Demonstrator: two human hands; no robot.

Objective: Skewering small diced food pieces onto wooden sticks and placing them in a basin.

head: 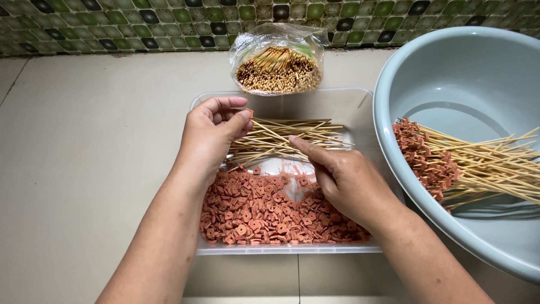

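Left hand (pixel 211 132): thumb and fingertips pinched together on what looks like one small reddish slice at the tip of the thumb, just above the loose bamboo skewers (pixel 281 138). Hard to tell whether a skewer is also in that pinch; the fingers cover it. Right hand (pixel 343 180): index finger stretched out and resting on the near ends of those bare skewers, other fingers curled loosely under, nothing clearly gripped.

The bare skewers lie fanned across the far half of the clear plastic tray (pixel 360 101). The near half holds a thick heap of reddish-brown sliced pieces (pixel 253 217), each with a hole in the middle, partly under the right hand.

Progress, judged from the layout: a bundle of loaded skewers (pixel 450 166) already lies in the pale blue-grey basin (pixel 450 73) to the right, meat ends pointing left. So a fair batch is done. Plenty left: big heap of pieces, a good handful of empty skewers in the tray, plus a full plastic bag of skewers (pixel 278 65) behind the tray by the tiled wall (pixel 112 22).

Hidden or cut off: the basin's right and lower edges run out of frame, so the loaded count is unclear. The tray's right near corner sits behind the right wrist. Bag contents show only end-on through the wrinkled film.
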